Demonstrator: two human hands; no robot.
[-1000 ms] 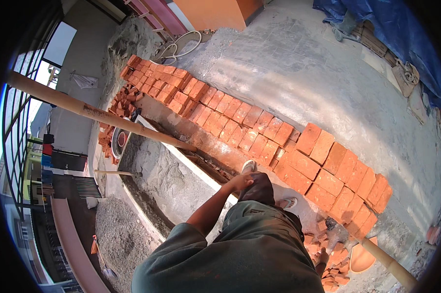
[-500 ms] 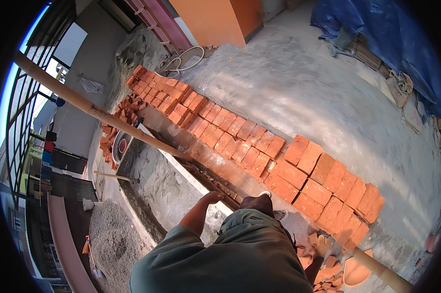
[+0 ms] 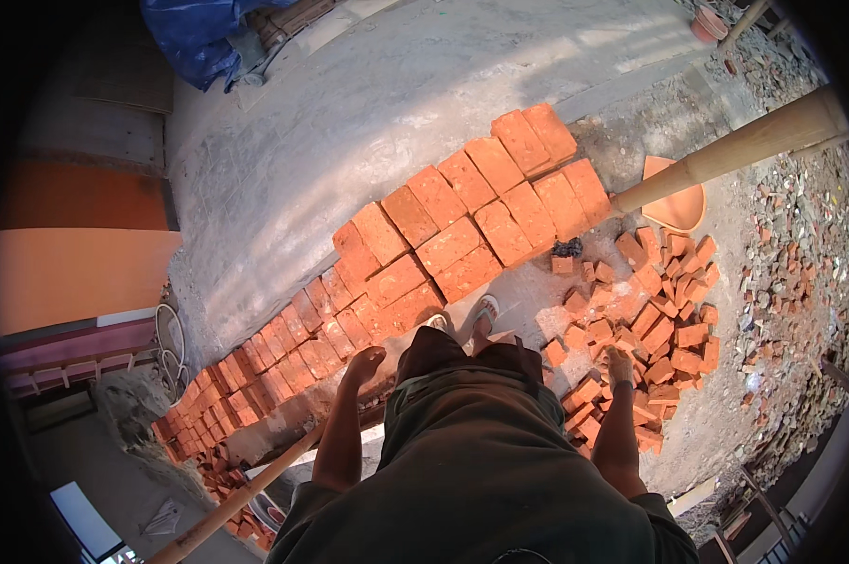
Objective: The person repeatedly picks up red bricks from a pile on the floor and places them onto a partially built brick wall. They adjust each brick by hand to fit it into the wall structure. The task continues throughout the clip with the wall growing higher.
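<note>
My left hand (image 3: pixel 366 362) hangs beside the long stacked row of orange-red bricks (image 3: pixel 434 202), its fingers curled in with nothing seen in them. Off to the right, my right hand (image 3: pixel 619 365) looks tan, perhaps gloved. It hangs over a loose heap of bricks (image 3: pixel 664 329), and its fingers are too small to make out. I cannot tell whether it touches a brick there. Both arms are lowered and spread from my body. My feet, in light sandals (image 3: pixel 484 308), stand close to the row's near side.
A bamboo pole (image 3: pixel 744 150) slants in at the upper right beside an orange scoop-shaped container (image 3: pixel 674 202). Another pole (image 3: pixel 236 498) crosses at lower left. Rubble (image 3: pixel 791 254) covers the far right. A blue tarp (image 3: pixel 194 42) and a pale hose (image 3: pixel 171 343) lie leftward.
My view has swung to the right. The brick heap and rubble have come into view, while the grey mortar trough has mostly left it. My right arm shows more fully.
</note>
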